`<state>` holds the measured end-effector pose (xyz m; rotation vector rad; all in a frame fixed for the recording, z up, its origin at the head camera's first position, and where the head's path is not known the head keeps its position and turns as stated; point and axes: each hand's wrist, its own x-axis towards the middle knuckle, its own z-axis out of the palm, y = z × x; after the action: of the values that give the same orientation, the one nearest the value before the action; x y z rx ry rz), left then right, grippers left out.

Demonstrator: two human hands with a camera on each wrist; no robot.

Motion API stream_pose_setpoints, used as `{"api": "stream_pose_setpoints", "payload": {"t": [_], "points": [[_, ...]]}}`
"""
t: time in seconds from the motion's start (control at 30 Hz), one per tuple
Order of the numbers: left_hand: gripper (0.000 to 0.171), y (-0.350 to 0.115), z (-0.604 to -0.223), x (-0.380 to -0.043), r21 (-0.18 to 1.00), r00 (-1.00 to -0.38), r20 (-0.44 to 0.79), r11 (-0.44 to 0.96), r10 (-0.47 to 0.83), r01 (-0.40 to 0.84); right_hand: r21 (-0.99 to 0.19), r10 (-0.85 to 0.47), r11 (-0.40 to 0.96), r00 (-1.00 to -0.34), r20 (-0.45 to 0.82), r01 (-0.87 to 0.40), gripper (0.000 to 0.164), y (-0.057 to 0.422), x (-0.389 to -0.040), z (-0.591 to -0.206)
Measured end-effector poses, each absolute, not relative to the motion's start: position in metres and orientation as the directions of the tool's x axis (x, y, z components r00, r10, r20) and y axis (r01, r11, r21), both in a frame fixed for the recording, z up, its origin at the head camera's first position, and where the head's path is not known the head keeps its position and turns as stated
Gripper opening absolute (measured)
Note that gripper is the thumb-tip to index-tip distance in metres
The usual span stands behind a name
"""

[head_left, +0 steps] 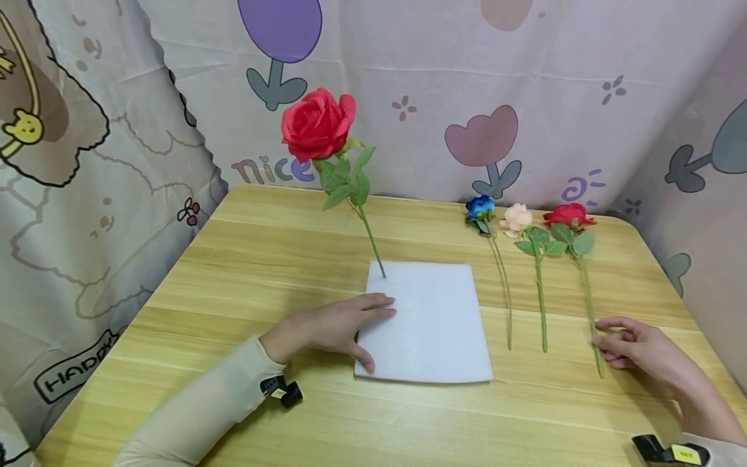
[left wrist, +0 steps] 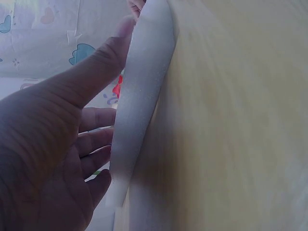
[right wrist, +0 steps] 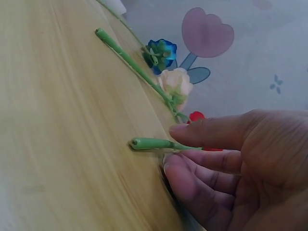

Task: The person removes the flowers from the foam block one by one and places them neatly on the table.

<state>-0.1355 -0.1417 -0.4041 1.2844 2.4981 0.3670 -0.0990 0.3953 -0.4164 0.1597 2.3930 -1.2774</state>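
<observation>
Our left hand (head_left: 344,324) rests spread-fingered on the foam board (head_left: 432,324), probably steadying it beneath the standing rose (head_left: 319,126); our right hand (head_left: 639,349) pinches the rightmost rose's stem (head_left: 588,295).

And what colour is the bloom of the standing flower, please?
The bloom is red, seen best in the head view.

In the head view, the foot of the tall rose (head_left: 318,126) is too small to show whether it pierces the sheet (head_left: 426,324), whose left edge the left grip (head_left: 350,321) partly hides. The left sleeve (head_left: 201,402) is cut off at the bottom, and the yellow labels' (head_left: 685,454) print is illegible. In the left wrist view, the table (left wrist: 240,120) blurs and the sheet runs off the top. In the right wrist view, the right grip (right wrist: 216,163) covers most of the lying rose (right wrist: 196,116).
</observation>
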Motion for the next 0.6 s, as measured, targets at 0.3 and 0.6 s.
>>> {"api": "stream_pose_setpoints", "payload": {"t": [0.3, 0.6], "points": [[0.106, -0.1409, -0.4037, -0.1355, 0.356, -0.544, -0.141, 0.555, 0.827, 0.752, -0.749, -0.079, 0.600, -0.910, -0.407, 0.282, 0.065, 0.3946, -0.0987, -0.4155], [0.105, -0.1404, -0.4039, -0.1355, 0.357, -0.543, -0.144, 0.555, 0.827, 0.752, -0.739, -0.045, 0.616, -0.924, -0.380, 0.274, 0.065, 0.3932, -0.0995, -0.4160]]}}
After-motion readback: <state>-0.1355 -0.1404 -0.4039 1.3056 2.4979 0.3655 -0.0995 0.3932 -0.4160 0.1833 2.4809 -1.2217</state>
